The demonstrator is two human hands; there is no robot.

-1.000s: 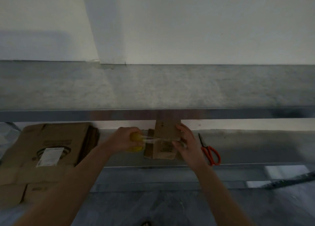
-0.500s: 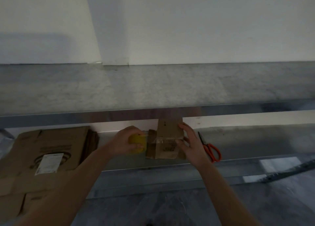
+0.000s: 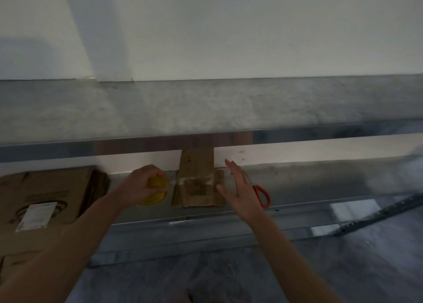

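Wraps the left grip (image 3: 140, 186) round a yellow tape roll (image 3: 155, 191), fingers curled over its top, the roll peeking out on the grip's right side, low over the steel worktop (image 3: 309, 186); hard to tell whether touching it. Stretches a band of clear tape (image 3: 175, 181) from the roll, rightward from the left grip, onto a small cardboard box (image 3: 196, 189). Has that box between the two grips, standing on the worktop, one flap raised upright at the back, side flaps splayed outward, tape glinting across the upper front. Spreads the right grip (image 3: 240, 188) flat and open, fingers straight and slightly apart, pinching nothing, palm turned toward the box, thumb tip at or just off the box's right edge; too blurred to settle contact. Just beyond the right grip, on its right side, orange-handled scissors (image 3: 262, 196) flat on the worktop, blades hidden behind the fingers. Well left of the left grip, flattened cardboard cartons (image 3: 57, 188) in a stack, a white label (image 3: 36, 215) on the top sheet, the left forearm crossing the near corner. Well right of the right grip and lower, a dark ruler (image 3: 377, 215) lying slantwise. Above both grips, the metal edge of an upper shelf (image 3: 297, 136), cutting off the top of the raised flap; past it, a pale wall (image 3: 229, 28).
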